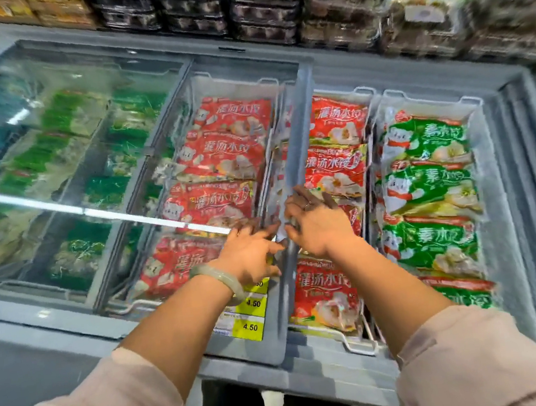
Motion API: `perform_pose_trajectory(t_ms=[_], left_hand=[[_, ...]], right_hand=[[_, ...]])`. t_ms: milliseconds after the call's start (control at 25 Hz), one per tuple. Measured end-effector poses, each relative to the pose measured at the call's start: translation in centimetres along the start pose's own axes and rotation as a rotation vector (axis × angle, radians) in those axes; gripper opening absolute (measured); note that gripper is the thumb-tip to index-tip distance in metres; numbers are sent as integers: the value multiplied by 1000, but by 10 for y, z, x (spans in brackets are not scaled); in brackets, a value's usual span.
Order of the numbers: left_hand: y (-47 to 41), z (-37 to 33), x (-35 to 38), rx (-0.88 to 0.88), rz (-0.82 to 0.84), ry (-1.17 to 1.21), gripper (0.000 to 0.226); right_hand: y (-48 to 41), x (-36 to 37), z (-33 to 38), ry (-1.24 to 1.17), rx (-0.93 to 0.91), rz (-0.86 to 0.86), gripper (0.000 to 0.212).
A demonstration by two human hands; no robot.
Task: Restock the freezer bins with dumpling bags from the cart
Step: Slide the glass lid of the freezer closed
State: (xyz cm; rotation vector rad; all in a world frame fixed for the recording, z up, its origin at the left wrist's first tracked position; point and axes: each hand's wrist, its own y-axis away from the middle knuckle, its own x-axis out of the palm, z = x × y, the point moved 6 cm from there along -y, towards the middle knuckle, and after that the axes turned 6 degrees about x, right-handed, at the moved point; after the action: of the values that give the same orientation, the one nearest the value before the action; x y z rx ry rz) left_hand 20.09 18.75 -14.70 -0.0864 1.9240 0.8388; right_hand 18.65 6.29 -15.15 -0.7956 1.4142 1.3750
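Lid-handling step, no bag in hand. Left hand [252, 253] and right hand [318, 227] on sliding lid frame [291, 153], fingers spread, pressing, pinching nothing (motion-blurred). Red dumpling bags [336, 168], green dumpling bags [428, 181] in freezer bins; cart out of view. Next, likely: even two-handed sideways shove on lid.

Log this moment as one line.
left hand: at sliding lid frame | right hand: at same frame | grip: blurred, unclear | red bags: in middle bins | green bags: right bin
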Motion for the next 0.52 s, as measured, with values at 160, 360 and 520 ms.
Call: perform_pose_trajectory(t_ms=[160, 360, 520], left_hand=[[-35, -80, 7, 53, 83, -42, 49], [-77, -164, 15, 171, 136, -209, 52], [-104, -224, 14, 308, 102, -351, 53]], right_hand=[[38, 7, -76, -34, 89, 15, 46], [87, 16, -157, -62, 230, 13, 51], [128, 18, -219, -132, 381, -24, 46]])
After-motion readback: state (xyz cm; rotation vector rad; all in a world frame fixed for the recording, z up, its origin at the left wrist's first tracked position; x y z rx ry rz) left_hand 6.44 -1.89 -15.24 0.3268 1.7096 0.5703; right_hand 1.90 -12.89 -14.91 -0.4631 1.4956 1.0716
